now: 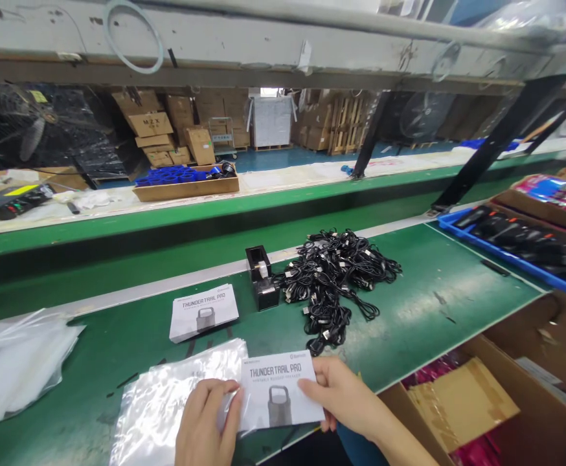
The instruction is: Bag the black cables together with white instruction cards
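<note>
The left hand [208,421] reaches up from the bottom edge of the view, its back turned upward, the fingers bent forward and the thumb [232,421] drawn close to the index fingertip in a pinch. The right hand [346,395] faces it in a firm grip, thumb laid on top and pointing left, other fingers tucked behind and below. Its bare forearm [402,443] slants toward the lower right.

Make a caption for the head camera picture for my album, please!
Left hand on plastic bags, right hand holding a white leaflet, black cables beyond.
</note>
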